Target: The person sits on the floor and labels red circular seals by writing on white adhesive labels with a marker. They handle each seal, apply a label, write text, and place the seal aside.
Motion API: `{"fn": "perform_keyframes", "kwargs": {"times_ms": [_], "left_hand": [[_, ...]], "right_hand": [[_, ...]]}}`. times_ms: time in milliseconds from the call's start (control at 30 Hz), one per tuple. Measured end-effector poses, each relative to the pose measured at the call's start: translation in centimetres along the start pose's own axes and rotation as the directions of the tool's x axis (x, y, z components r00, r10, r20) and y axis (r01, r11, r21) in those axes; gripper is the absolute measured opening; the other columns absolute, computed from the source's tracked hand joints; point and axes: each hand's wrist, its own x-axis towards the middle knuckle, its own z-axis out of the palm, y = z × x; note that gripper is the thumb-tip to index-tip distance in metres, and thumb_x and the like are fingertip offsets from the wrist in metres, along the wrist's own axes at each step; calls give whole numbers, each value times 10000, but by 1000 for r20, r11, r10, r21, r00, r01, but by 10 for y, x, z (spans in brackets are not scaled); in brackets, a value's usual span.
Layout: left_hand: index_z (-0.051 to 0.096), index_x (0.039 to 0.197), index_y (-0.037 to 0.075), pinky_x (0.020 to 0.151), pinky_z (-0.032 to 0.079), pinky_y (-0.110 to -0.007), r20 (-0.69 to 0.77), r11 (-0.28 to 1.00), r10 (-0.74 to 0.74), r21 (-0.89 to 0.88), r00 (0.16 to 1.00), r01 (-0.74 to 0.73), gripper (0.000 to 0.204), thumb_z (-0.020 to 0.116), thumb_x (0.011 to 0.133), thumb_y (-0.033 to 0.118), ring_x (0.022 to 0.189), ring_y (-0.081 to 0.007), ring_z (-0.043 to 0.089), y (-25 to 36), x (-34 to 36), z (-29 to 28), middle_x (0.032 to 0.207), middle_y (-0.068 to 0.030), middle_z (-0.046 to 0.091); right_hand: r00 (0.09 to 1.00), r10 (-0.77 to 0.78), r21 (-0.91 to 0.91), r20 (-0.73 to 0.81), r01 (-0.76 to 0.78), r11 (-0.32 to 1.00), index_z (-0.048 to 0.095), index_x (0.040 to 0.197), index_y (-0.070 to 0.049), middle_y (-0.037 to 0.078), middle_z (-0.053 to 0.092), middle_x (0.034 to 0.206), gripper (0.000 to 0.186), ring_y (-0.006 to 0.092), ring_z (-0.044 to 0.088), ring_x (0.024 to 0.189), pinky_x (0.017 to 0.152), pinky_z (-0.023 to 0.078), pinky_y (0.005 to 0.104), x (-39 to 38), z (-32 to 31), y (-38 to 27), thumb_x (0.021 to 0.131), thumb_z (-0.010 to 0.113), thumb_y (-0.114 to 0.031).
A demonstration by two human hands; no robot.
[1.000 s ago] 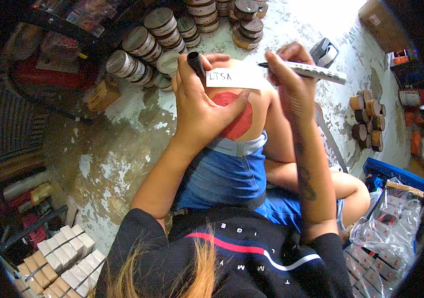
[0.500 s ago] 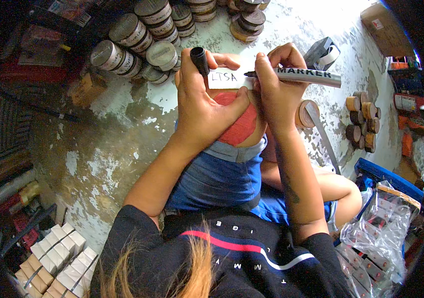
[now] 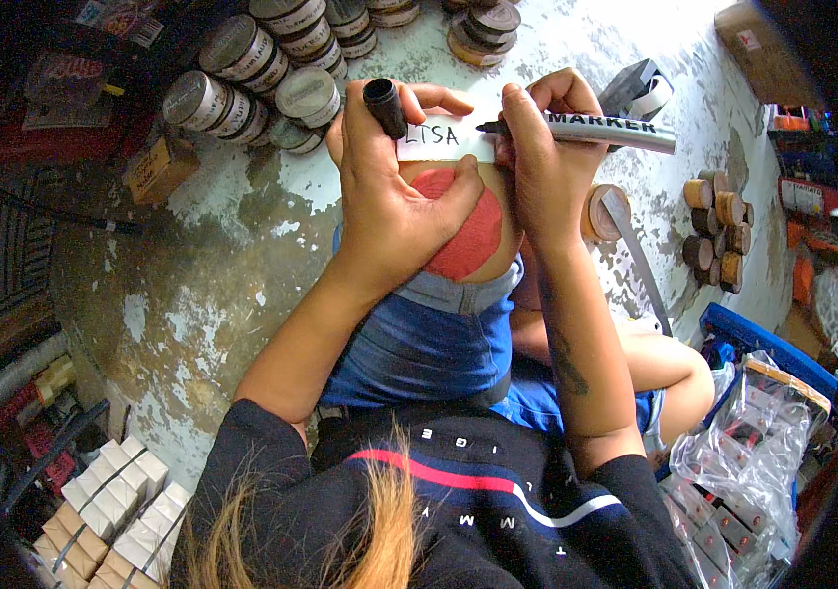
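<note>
My left hand (image 3: 384,211) grips an upright black marker cap (image 3: 382,106) and a white label (image 3: 438,137) with black handwriting, its thumb at the label's lower edge. Closed round a silver marker (image 3: 625,132), my right hand (image 3: 546,177) keeps the black tip at the label's right part, beside the lettering. Beneath the label and left thumb, a red round piece (image 3: 468,240) lies on my bare knee, partly hidden by my fingers.
Stacked labeled canisters (image 3: 306,96) stand behind, a tape dispenser (image 3: 635,86) beyond the marker. At right are round stacks (image 3: 728,211), a loose disc (image 3: 603,218) and a blue crate (image 3: 762,344) with plastic-wrapped boxes. Strapped packs (image 3: 114,491) sit lower left, a carton (image 3: 159,172) at left.
My right hand has moved leftward, bringing the marker tip in to the label. Both hands now appear higher in the picture, and the surroundings have shifted slightly.
</note>
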Motion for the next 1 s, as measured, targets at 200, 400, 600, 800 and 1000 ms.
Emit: {"fn": "perform_keyframes", "kwargs": {"times_ms": [200,400,600,800,1000], "left_hand": [[378,991,101,903,283,-405,-1,999,-34,-31,999,34,515,712,608,15,893,-216,578,0,0,1,961,-43,623],[374,997,101,907,288,-408,-7,999,-50,-6,999,50,537,716,592,11,895,-214,577,0,0,1,952,-39,621],[369,996,100,923,287,-400,-4,999,-49,-13,999,49,534,713,598,4,901,-211,573,0,-2,2,954,-45,619],[367,1011,92,941,279,-400,7,999,-38,-4,999,38,533,715,616,6,917,-207,572,-2,-3,2,967,-51,621],[368,1022,83,945,285,-395,2,999,-31,-15,1000,31,526,714,634,4,925,-204,577,-2,-3,3,981,-61,624]], "right_hand": [[999,-30,-58,-24,28,998,450,661,-61,-32,445,585,240,33,402,526,474,324,198,1,2,4,785,655,-60],[988,-157,-168,-7,153,974,440,649,-60,-40,454,605,268,26,387,564,507,312,193,1,5,1,802,661,-57],[986,-167,-217,2,163,962,430,648,-54,-37,430,617,245,40,377,597,542,321,209,0,4,-2,783,633,-31],[991,-132,-114,35,135,984,426,656,-54,-28,426,627,226,52,386,616,566,329,214,-3,2,-3,770,616,-11],[989,-145,-91,14,146,985,424,663,-51,-24,430,623,220,49,394,588,541,348,213,1,-2,3,770,612,-10]]}}
